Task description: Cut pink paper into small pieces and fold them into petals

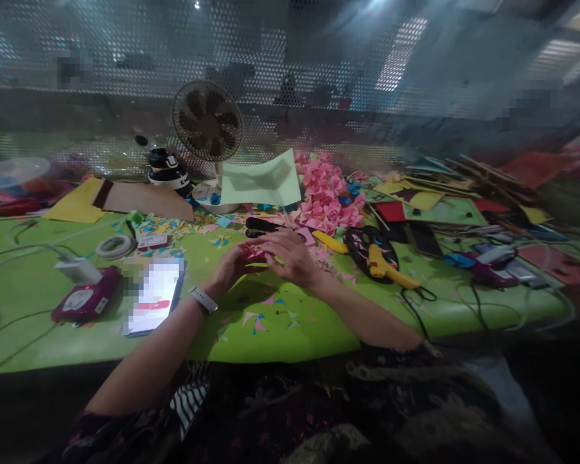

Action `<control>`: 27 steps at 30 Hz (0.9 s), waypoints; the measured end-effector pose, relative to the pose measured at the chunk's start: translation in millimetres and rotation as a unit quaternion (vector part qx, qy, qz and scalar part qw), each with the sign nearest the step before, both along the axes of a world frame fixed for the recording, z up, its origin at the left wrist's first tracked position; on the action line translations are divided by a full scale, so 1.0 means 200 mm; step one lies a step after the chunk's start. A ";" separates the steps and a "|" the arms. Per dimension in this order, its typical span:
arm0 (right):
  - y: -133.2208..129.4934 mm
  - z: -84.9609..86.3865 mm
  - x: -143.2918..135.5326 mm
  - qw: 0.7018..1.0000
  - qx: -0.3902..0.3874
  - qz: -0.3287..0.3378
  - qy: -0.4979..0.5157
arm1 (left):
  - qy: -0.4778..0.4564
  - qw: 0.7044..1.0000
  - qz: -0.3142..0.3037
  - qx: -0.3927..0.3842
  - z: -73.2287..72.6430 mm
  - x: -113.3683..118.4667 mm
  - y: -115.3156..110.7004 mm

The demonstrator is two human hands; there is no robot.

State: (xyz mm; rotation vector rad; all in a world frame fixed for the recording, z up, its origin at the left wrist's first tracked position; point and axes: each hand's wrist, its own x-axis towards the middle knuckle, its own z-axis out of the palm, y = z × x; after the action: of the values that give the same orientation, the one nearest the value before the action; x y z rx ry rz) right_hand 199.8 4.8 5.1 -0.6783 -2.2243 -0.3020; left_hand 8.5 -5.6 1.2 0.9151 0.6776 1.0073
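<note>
On green table (319, 335), scattered paper scraps (258, 323); 2 hands (292, 256) pinching pink paper (256, 253); behind, fan (207, 120) before perforated panel (149, 38).

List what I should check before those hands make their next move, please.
1. Both hands visible: ok; left hand and right hand are close together above the green table.
2. Pink paper firmly held: cannot tell; fingers partly hide it.
3. Yellow glue gun set down: ok; it lies off to the right.
4. Table nearest the person free of paper scraps: not ok; several lie there.
5. Phone clear of left forearm: cannot tell; they look very close.
</note>
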 end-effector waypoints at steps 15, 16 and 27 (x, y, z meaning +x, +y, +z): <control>0.27 0.61 0.43 0.956 0.082 -0.247 0.139 | 0.079 0.995 -0.039 0.043 -0.06 -0.02 -0.01; 0.36 0.68 0.48 0.949 0.095 -0.266 0.138 | 0.088 0.994 -0.042 0.044 -0.05 -0.02 -0.01; 0.71 0.43 0.44 0.909 -0.177 -0.376 -0.034 | 0.136 0.984 -0.096 0.070 -0.08 0.02 -0.01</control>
State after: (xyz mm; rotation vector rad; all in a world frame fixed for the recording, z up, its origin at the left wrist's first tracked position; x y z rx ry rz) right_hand 287.6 147.1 91.1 -1.7488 -2.0037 -0.2968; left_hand 11.5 -7.4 -14.3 1.2317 0.7377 0.7716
